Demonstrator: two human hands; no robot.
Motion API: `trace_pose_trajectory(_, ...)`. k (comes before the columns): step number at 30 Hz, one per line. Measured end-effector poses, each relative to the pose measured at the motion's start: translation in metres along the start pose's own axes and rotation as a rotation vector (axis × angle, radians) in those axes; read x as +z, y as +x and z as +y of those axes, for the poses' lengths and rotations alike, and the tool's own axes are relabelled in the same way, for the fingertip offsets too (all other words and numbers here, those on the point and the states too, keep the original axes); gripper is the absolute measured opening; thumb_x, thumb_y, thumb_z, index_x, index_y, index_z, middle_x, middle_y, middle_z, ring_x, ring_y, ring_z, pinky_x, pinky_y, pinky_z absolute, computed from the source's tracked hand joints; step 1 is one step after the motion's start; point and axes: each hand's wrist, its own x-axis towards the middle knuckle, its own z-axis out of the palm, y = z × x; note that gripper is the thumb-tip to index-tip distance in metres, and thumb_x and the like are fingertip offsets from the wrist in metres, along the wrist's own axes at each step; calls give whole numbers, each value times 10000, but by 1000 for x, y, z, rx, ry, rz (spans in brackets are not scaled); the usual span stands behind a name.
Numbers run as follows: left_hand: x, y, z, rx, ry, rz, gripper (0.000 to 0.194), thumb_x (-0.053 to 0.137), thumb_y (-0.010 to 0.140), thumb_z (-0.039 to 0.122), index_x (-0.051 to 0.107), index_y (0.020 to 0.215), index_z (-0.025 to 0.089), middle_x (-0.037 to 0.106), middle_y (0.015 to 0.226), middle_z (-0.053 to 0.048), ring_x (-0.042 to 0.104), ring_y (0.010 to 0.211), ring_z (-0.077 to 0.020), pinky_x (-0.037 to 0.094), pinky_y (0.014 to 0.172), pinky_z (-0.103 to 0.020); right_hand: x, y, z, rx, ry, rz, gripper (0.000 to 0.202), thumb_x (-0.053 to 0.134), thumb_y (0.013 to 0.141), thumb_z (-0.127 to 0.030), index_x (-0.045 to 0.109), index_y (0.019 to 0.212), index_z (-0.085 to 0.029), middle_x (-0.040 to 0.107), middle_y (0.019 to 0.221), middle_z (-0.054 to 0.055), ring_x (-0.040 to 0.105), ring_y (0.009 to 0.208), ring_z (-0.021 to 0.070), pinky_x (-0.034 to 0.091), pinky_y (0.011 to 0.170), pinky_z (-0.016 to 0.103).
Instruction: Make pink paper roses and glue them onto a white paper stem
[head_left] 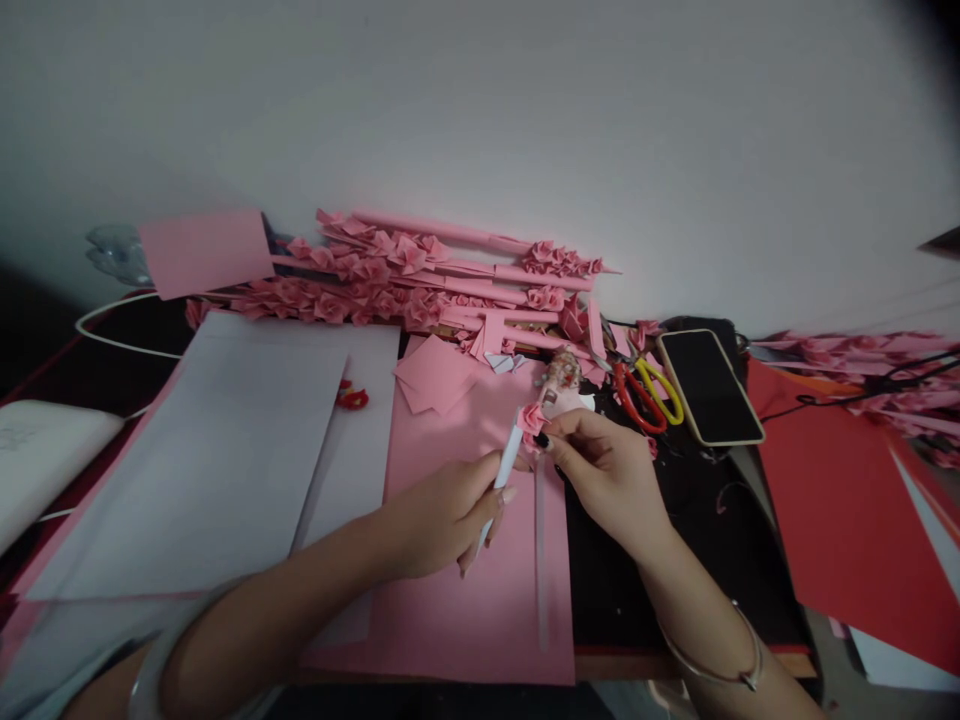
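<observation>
My left hand [457,510] is closed around a narrow white paper stick [509,455], which leans up and to the right. At its top end sits a small folded pink paper flower [531,420]. The thumb and forefinger of my right hand [600,465] pinch that flower at its right side. Both hands are above a sheet of pink paper [465,620]. A thin pale strip [541,560] hangs or lies below the flower; I cannot tell which. Just behind the flower is a small, blurred ornate object [562,372].
Pink paper flowers on stems [375,260] are piled along the wall. Scissors [649,395] with red and yellow handles and a phone [709,388] lie at the right, beside red paper [847,520]. White sheets [202,460] and a white device [52,460] are at the left.
</observation>
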Motion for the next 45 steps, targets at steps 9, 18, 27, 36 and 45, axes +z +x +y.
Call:
trace_pose_trajectory(9, -1, 1, 3, -30, -64, -28, 156, 320, 945, 296, 435, 947, 191, 522, 649, 61, 490, 370, -70, 406, 428, -214, -8, 2, -4, -54, -59, -108, 104, 561, 837, -209, 623, 763, -169, 579, 648, 2, 516, 570, 118, 409, 520, 230)
trace_pose_trajectory(18, 0, 5, -1, -7, -151, 0, 204, 308, 959, 309, 451, 1030, 182, 529, 597, 65, 531, 382, -81, 417, 455, -227, -7, 1, -3, -26, -33, -103, 96, 552, 831, -189, 622, 769, -170, 598, 669, 4, 523, 568, 115, 399, 506, 229)
trace_pose_trajectory(27, 2, 6, 0, -18, -255, -23, 161, 333, 951, 308, 430, 1010, 193, 560, 698, 40, 612, 470, -106, 482, 498, -240, 6, -3, -4, -40, -25, 49, 95, 575, 809, -181, 618, 726, -167, 596, 630, 2, 516, 552, 113, 392, 491, 226)
trace_pose_trajectory(36, 3, 5, -1, -19, -168, -30, 138, 310, 952, 296, 399, 927, 193, 552, 703, 43, 612, 478, -109, 462, 486, -234, 14, -9, -1, -108, -121, 163, 99, 565, 817, -163, 635, 746, -160, 636, 655, 15, 573, 573, 124, 436, 529, 239)
trace_pose_trajectory(45, 4, 4, 1, -9, -136, -48, 164, 307, 958, 342, 383, 934, 199, 565, 697, 43, 582, 456, -100, 463, 497, -241, 22, -15, 0, -191, -121, 228, 100, 561, 820, -121, 607, 747, -172, 630, 669, 7, 585, 559, 121, 453, 519, 238)
